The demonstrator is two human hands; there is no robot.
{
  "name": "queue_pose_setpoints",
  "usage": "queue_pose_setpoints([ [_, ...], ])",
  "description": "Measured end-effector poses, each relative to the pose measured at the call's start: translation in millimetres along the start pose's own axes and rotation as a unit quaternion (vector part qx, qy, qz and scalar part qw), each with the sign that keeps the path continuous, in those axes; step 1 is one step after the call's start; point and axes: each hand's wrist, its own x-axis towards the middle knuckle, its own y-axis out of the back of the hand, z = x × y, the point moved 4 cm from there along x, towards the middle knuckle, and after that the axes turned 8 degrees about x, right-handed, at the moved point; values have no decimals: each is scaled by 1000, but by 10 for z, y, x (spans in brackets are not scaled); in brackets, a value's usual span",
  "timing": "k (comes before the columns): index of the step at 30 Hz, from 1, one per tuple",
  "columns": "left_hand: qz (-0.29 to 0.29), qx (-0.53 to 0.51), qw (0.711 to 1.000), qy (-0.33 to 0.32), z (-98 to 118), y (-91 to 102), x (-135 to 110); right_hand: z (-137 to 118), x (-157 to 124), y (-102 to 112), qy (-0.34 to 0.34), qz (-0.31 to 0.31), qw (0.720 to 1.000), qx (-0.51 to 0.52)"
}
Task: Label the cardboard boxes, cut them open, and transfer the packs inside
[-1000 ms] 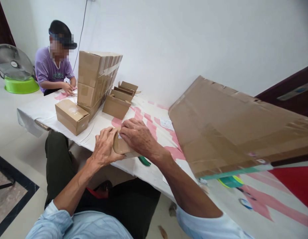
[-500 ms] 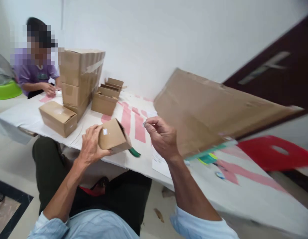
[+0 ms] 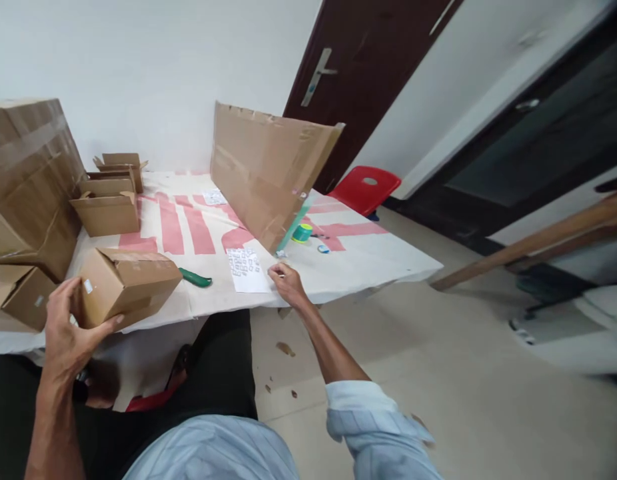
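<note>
My left hand [image 3: 71, 327] grips the near end of a small cardboard box [image 3: 133, 293], thumb along its lower edge and fingers on the left side. The box is tilted over the table's front edge and has a small white label on its end. My right hand [image 3: 288, 285] is closed in a pinch at the right edge of a white sheet [image 3: 253, 283] printed with rows of small dark marks. What its fingertips hold, if anything, is too small to make out. A green curved tool [image 3: 195, 277] lies between box and sheet.
A large cardboard sheet [image 3: 268, 170] leans up behind the paper. Right of it lie a green tape roll [image 3: 302, 233] and a small blue-white roll [image 3: 323, 249]. Stacked cartons [image 3: 33, 173], open boxes [image 3: 106, 213] and another box [image 3: 18, 300] stand left. A red chair [image 3: 366, 190] is beyond.
The view has swung right, and the co-worker is out of frame. My right hand has gone from above the table down to the printed sheet. My left hand still holds the box.
</note>
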Motion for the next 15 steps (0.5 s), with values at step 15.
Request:
queue_pose_setpoints([
  [15,-4,29,1000,12,62,29,60,186,202,-418,-2,-133,982,-133],
])
